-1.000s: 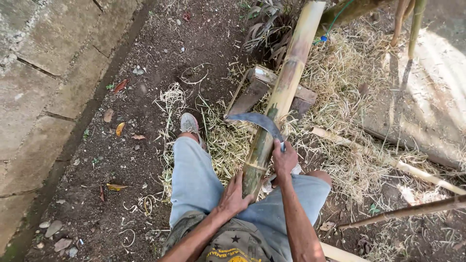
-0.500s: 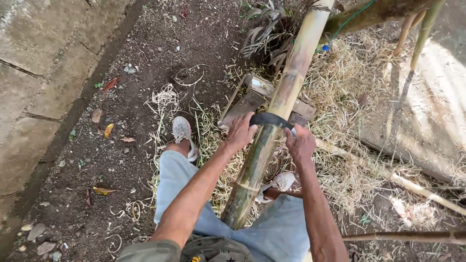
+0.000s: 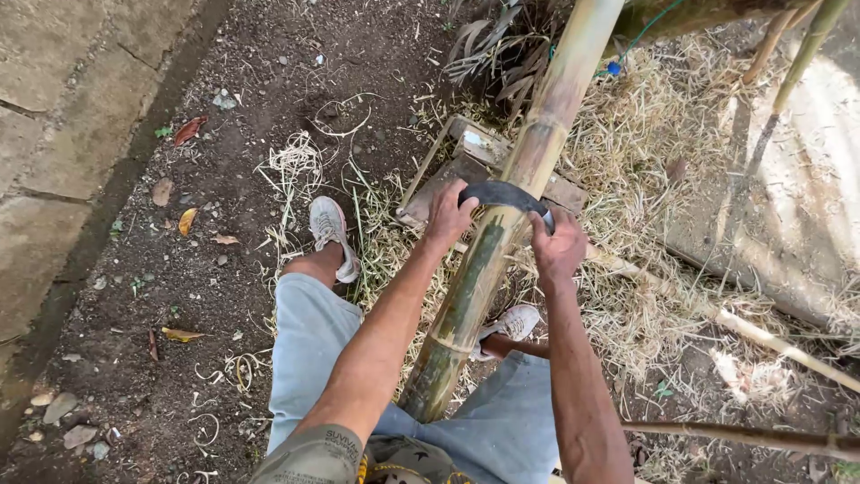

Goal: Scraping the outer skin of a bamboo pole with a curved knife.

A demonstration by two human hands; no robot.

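Observation:
A thick bamboo pole (image 3: 502, 224), green and yellow, runs from between my legs up to the top right. A dark curved blade (image 3: 502, 194) lies across it. My left hand (image 3: 448, 215) grips the blade's left end, and my right hand (image 3: 557, 249) grips its right end. Both arms are stretched out along the pole. I am sitting with my legs in light blue jeans on either side of it.
Wooden blocks (image 3: 466, 166) lie under the pole on the dirt. Bamboo shavings and straw (image 3: 654, 161) cover the ground at the right, with thin bamboo sticks (image 3: 717, 314) across them. A concrete slab (image 3: 63, 134) borders the left. My grey shoes (image 3: 330, 235) rest near the pole.
Both hands have moved up the pole with the blade, from near my lap to arm's length. The left hand, earlier on the pole, now holds the blade's left end.

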